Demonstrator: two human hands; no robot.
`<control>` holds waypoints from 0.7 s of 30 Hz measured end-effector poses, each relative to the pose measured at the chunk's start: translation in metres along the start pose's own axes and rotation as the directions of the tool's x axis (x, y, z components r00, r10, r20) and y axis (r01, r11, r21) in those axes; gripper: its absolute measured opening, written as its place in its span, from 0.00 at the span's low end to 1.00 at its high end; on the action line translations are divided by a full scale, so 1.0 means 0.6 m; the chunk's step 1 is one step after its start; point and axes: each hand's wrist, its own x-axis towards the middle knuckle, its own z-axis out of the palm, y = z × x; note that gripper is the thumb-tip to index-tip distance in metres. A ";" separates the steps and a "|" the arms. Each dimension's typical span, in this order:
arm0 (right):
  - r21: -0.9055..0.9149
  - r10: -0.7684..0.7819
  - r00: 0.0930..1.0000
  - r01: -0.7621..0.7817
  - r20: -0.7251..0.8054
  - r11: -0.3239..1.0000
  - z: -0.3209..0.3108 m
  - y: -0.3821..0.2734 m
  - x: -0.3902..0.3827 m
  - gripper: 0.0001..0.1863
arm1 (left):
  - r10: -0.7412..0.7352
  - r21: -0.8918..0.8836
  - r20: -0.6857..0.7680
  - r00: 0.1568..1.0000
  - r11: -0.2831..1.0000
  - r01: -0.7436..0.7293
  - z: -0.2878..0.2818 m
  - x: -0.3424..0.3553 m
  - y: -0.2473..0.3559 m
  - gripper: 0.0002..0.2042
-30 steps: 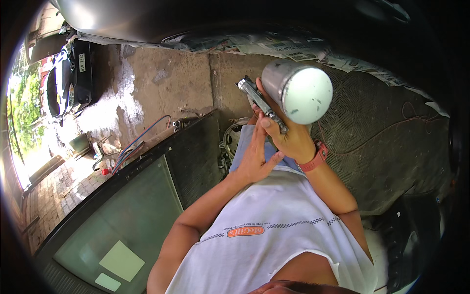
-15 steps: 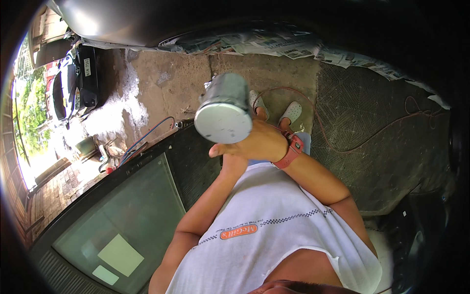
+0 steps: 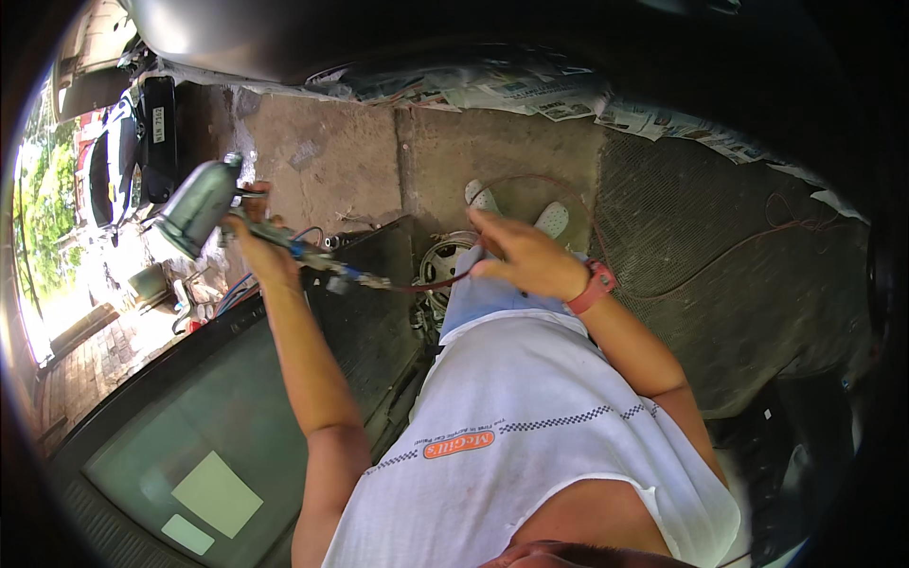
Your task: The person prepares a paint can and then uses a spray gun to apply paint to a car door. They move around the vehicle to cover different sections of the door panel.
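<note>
My left hand (image 3: 260, 248) is wrapped round a paint spray gun (image 3: 248, 220), held out to the left. The gun's grey-silver cup (image 3: 199, 204) tilts away to the left. From the gun's coupling a dark red air hose (image 3: 431, 283) runs right, toward my right hand (image 3: 530, 257). That hand is in front of my waist, its fingers stretched out and apart. The hose passes close by its thumb and is partly lost to sight there; no grip on it shows. A red watch sits on my right wrist.
A dark car body (image 3: 398, 43) edged with newspaper masking (image 3: 559, 99) spans the far side. At my left leans a dark panel with a glass window (image 3: 189, 426). A wheel rim (image 3: 440, 265) lies beside my legs. More hose (image 3: 701, 275) trails over a dark mat at right.
The spray gun has swung from in front of me out to the left in my left hand. My right hand has come away from it, and the hose now shows.
</note>
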 end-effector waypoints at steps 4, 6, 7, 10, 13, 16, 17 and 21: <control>-0.006 0.355 0.927 -0.359 -0.120 0.933 -0.018 0.137 -0.085 0.46 | -0.058 0.042 -0.096 0.994 0.997 0.062 -0.096 0.091 0.002 0.30; -0.031 0.467 0.862 -0.482 -0.197 0.876 -0.010 0.220 -0.138 0.47 | -0.068 0.045 -0.178 0.982 0.996 0.077 -0.125 0.115 -0.022 0.26; -0.020 0.524 0.825 -0.540 -0.213 0.841 -0.009 0.248 -0.165 0.48 | -0.080 0.063 -0.208 0.975 0.993 0.095 -0.147 0.124 -0.049 0.26; -0.159 0.732 0.661 -0.750 -0.163 0.642 -0.007 0.288 -0.237 0.51 | -0.175 0.079 -0.304 0.936 0.975 0.208 -0.198 0.138 -0.141 0.26; -0.279 0.794 0.591 -0.794 -0.143 0.540 0.029 0.356 -0.327 0.53 | -0.302 0.098 -0.380 0.875 0.927 0.363 -0.227 0.149 -0.219 0.26; -0.336 0.845 0.528 -0.814 -0.090 0.473 0.033 0.344 -0.366 0.53 | -0.404 0.065 -0.510 0.759 0.862 0.502 -0.236 0.142 -0.280 0.28; -0.323 0.859 0.504 -0.831 -0.092 0.453 0.036 0.339 -0.373 0.52 | -0.424 0.054 -0.538 0.728 0.845 0.533 -0.229 0.136 -0.288 0.28; -0.289 0.867 0.486 -0.850 -0.109 0.440 0.033 0.325 -0.372 0.52 | -0.424 0.002 -0.575 0.699 0.854 0.520 -0.236 0.122 -0.299 0.30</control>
